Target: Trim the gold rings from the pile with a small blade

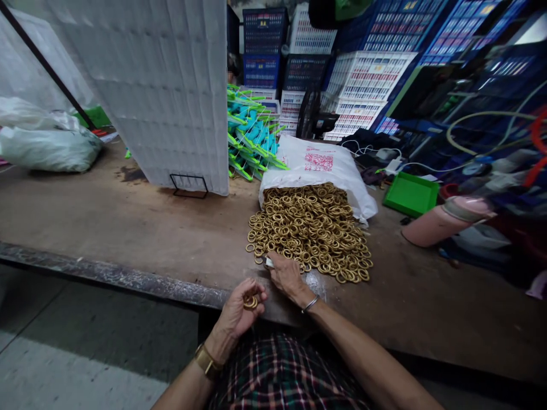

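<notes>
My left hand (240, 307) is closed at the table's front edge, palm turned up, with a few brass-coloured rings (250, 302) held in its curled fingers. Over the near edge of the ring pile, my right hand (288, 277) pinches a small white-and-dark object (269, 262); its kind is too small to tell. The pile of brass-coloured rings (316, 233) spills out of the mouth of a white sack (354, 179), which lies on its side with red print on top. Part of the pile is hidden inside the sack.
A tall pale panel (183, 102) stands on the wooden table (106, 222) at left, beside a black wire stand (190, 192). Green-and-teal hangers (254, 136) are heaped behind. At right are a green tray (411, 193) and a pink bottle (447, 221). Stacked crates (367, 74) line the back.
</notes>
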{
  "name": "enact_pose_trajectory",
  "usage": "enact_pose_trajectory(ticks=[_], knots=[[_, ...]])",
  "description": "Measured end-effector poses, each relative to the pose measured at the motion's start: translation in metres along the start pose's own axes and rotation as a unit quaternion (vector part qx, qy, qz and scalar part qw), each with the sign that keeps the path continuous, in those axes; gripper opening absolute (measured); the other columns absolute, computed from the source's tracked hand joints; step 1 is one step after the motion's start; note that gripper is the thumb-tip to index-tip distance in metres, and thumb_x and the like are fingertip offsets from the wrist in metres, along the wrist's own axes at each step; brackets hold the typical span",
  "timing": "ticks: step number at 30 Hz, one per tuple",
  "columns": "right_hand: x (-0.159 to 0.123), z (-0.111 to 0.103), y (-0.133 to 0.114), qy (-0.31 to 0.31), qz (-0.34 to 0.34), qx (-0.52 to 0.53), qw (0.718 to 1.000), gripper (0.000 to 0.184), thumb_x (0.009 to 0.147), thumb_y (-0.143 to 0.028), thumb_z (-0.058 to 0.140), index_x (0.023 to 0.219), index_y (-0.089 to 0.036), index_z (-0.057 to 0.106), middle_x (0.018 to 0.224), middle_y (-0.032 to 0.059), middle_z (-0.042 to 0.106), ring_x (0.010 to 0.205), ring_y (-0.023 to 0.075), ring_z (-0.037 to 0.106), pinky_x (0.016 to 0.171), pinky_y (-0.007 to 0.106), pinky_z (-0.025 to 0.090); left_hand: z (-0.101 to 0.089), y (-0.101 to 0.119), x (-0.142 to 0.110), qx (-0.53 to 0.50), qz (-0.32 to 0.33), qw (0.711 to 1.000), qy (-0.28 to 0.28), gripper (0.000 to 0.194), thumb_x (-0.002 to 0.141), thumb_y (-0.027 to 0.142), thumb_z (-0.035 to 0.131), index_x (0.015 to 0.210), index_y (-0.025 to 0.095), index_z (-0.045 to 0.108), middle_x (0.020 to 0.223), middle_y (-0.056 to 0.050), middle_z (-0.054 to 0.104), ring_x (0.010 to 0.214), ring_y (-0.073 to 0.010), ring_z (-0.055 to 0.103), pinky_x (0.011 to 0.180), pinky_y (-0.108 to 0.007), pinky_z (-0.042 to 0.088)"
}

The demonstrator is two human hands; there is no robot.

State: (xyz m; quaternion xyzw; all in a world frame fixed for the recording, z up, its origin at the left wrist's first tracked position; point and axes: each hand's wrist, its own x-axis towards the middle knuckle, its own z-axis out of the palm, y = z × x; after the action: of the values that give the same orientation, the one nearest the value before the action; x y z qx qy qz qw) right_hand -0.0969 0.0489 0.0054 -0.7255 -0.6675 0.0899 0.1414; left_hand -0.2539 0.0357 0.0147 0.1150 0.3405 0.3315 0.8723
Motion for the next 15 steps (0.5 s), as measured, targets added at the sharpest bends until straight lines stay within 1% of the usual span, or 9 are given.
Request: enact_pose_trajectory(ticks=[3, 5, 7, 9, 12, 15], knots=[[-0.001, 0.001, 0.006, 0.038, 0.013, 0.114, 0.993, 0.019, 0.078, -0.016, 0.043, 0.09, -0.02, 0.057, 0.074, 0.0024, 0.063, 0.064, 0.014, 0.055, 0.058, 0.022, 0.033, 0.002, 0.003, 0.004, 0.005, 0.015, 1.0, 0.008, 0.024, 0.063, 0.025, 0.073, 0.069, 0.015, 0.052, 0.069, -0.001, 0.061, 0.062, -0.0128, 0.06, 0.043, -0.018, 0.039], [-0.004, -0.002, 0.006, 0.047, 0.017, 0.227, 0.973, 0.014, 0.08, -0.022, 0.042, 0.086, -0.02, 0.054, 0.069, 0.0003, 0.058, 0.061, 0.0131, 0.052, 0.058, 0.022, 0.035, 0.005, 0.003, 0.006, 0.018, 0.033, 0.999, 0.002, 0.025, 0.063, 0.026, 0.073, 0.069, 0.016, 0.051, 0.067, 0.0, 0.06, 0.061, -0.0122, 0.06, 0.042, -0.017, 0.038], [-0.008, -0.005, 0.004, 0.031, 0.019, 0.34, 0.94, 0.012, 0.081, -0.028, 0.042, 0.08, -0.02, 0.051, 0.065, -0.0017, 0.054, 0.059, 0.0121, 0.049, 0.057, 0.022, 0.037, 0.008, 0.003, 0.007, 0.033, 0.05, 0.998, 0.005, 0.027, 0.063, 0.029, 0.073, 0.07, 0.016, 0.051, 0.066, 0.001, 0.058, 0.059, -0.0109, 0.059, 0.042, -0.016, 0.037], [-0.012, -0.01, 0.001, 0.002, 0.029, 0.423, 0.906, 0.014, 0.081, -0.032, 0.043, 0.078, -0.02, 0.048, 0.061, -0.0035, 0.051, 0.057, 0.0111, 0.047, 0.055, 0.021, 0.037, 0.012, 0.002, 0.006, 0.05, 0.061, 0.997, 0.012, 0.03, 0.063, 0.034, 0.073, 0.075, 0.016, 0.052, 0.065, 0.002, 0.057, 0.057, -0.0097, 0.057, 0.042, -0.016, 0.037], [-0.018, -0.013, -0.003, -0.039, 0.06, 0.49, 0.869, 0.015, 0.079, -0.035, 0.048, 0.078, -0.02, 0.047, 0.058, -0.005, 0.05, 0.053, 0.0094, 0.044, 0.053, 0.02, 0.036, 0.016, -0.001, 0.006, 0.081, 0.074, 0.994, 0.013, 0.036, 0.064, 0.041, 0.071, 0.081, 0.016, 0.052, 0.064, 0.003, 0.055, 0.051, -0.0069, 0.052, 0.04, -0.015, 0.033], [-0.021, -0.013, -0.004, -0.063, 0.085, 0.529, 0.842, 0.018, 0.078, -0.037, 0.049, 0.078, -0.02, 0.046, 0.056, -0.006, 0.048, 0.049, 0.0078, 0.041, 0.049, 0.019, 0.033, 0.016, -0.004, 0.007, 0.102, 0.078, 0.992, 0.002, 0.036, 0.065, 0.041, 0.07, 0.081, 0.017, 0.048, 0.06, 0.005, 0.051, 0.043, -0.0028, 0.042, 0.037, -0.012, 0.024]])
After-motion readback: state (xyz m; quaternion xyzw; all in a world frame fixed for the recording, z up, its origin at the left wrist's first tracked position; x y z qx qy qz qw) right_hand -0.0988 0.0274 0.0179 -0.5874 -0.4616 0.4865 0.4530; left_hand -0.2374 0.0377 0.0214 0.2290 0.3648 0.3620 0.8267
